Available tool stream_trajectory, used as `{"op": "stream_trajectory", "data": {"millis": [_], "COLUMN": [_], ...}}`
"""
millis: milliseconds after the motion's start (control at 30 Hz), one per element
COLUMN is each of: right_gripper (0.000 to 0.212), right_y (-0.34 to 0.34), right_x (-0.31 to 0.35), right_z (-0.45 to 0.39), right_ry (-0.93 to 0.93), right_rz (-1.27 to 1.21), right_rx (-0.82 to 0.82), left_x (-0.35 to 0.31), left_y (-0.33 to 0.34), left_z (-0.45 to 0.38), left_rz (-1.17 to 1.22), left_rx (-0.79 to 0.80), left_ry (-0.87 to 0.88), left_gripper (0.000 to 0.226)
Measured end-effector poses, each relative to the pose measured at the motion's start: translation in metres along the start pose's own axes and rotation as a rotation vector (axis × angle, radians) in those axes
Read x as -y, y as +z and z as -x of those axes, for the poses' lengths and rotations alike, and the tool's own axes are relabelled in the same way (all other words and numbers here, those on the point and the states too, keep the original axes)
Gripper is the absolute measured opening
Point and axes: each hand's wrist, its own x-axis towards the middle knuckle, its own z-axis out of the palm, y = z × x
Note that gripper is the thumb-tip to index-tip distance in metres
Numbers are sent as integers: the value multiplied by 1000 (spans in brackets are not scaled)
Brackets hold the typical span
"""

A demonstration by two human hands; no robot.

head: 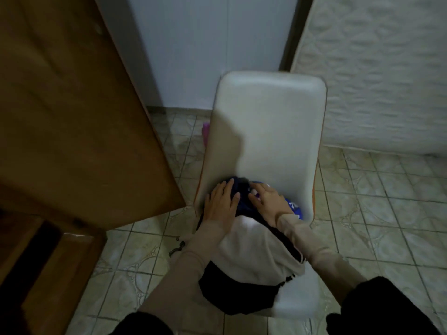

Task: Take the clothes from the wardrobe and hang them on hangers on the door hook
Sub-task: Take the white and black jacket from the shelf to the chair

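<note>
A pile of clothes lies on the seat of a white chair [271,112]. A cream garment [249,252] sits on top, a dark one [232,291] hangs over the front edge, and a dark blue garment [242,199] is bunched against the backrest. My left hand [221,203] rests flat on the blue garment with fingers spread. My right hand [269,200] presses on the same bundle from the right, fingers apart. A bright blue piece with white print [294,206] shows beside my right wrist. No hangers or door hook are in view.
A brown wooden door [79,112] stands open at the left, its edge close to the chair. A quilted white mattress [382,73] leans at the right. Something pink [205,134] lies on the tiled floor [362,213] behind the chair.
</note>
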Motion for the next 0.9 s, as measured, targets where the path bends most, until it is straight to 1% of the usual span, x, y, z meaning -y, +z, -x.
{"op": "stream_trajectory", "data": {"millis": [200, 267, 333, 400, 500, 700, 900], "right_gripper": [47, 47, 45, 44, 45, 46, 46], "right_y": [-74, -100, -126, -150, -178, -217, -236], "right_x": [71, 97, 124, 150, 186, 250, 309], "right_z": [8, 15, 24, 34, 48, 73, 87], "right_ry": [-141, -187, -244, -278, -350, -485, -572], "right_rz": [93, 113, 136, 136, 144, 192, 145], "right_rx": [-4, -17, -33, -52, -97, -110, -145], "left_x": [-34, -46, -58, -67, -81, -93, -79], "left_y": [-108, -143, -179, -213, -257, -325, -377], "left_z": [24, 38, 52, 68, 93, 142, 182], "left_rz": [60, 67, 30, -30, -114, -183, -212], "left_rx": [-94, -141, -163, -169, -271, -410, -513], "left_ry": [41, 37, 41, 37, 41, 68, 36], "left_gripper": [45, 49, 52, 47, 47, 50, 50]}}
